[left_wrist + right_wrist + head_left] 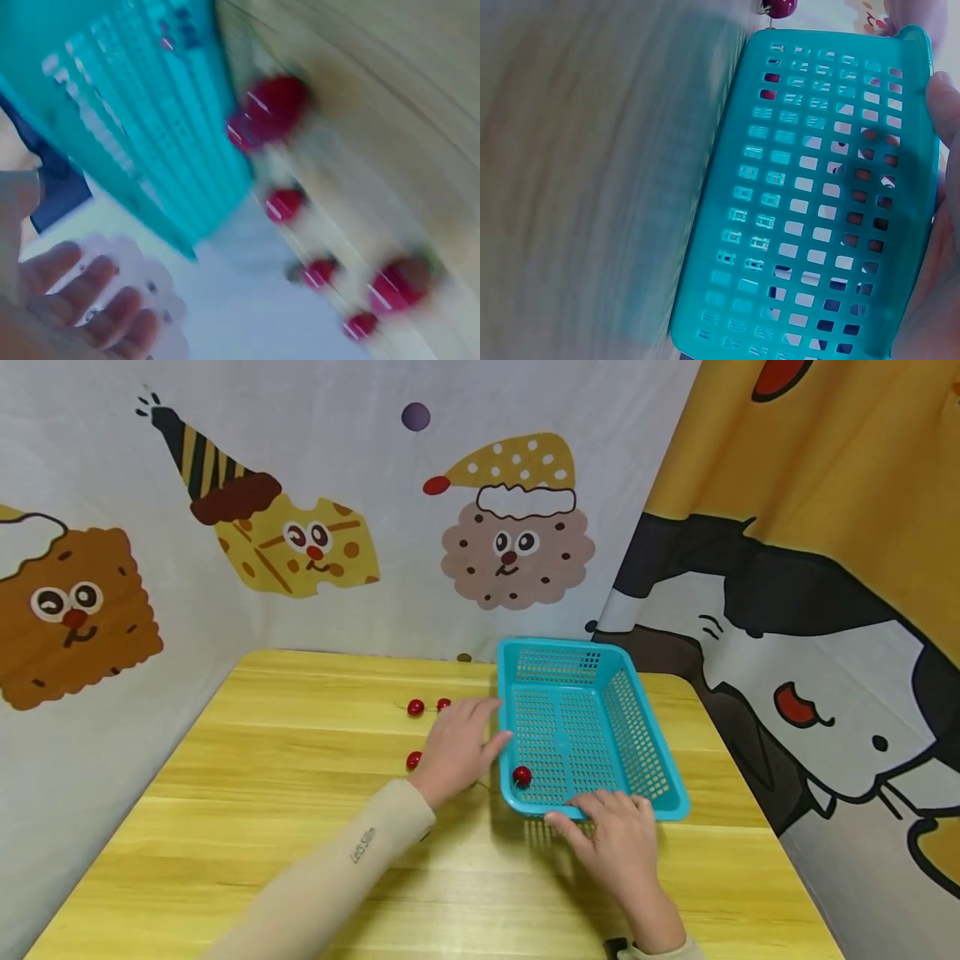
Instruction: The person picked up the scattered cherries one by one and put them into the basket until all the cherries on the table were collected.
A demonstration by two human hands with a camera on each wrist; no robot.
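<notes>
A turquoise plastic basket (678, 797) with perforated walls stands on the wooden table, and one red cherry (522, 777) lies in its near left corner. My right hand (618, 843) grips the basket's near rim, its fingers over the inner side and the thumb outside. Beside the left rim is my left hand (459, 747), fingers loosely extended with nothing held. In the left wrist view its fingers (90, 300) are spread apart, and several cherries (285, 204) lie on the table alongside the basket. From the head, a cherry (416, 707) shows beyond the left hand, which hides others.
The light wooden table (247, 760) extends left and towards the front. At its back hangs a pale cloth (405, 618) printed with cartoon food. A yellow curtain with a cartoon animal (810, 677) hangs on the right.
</notes>
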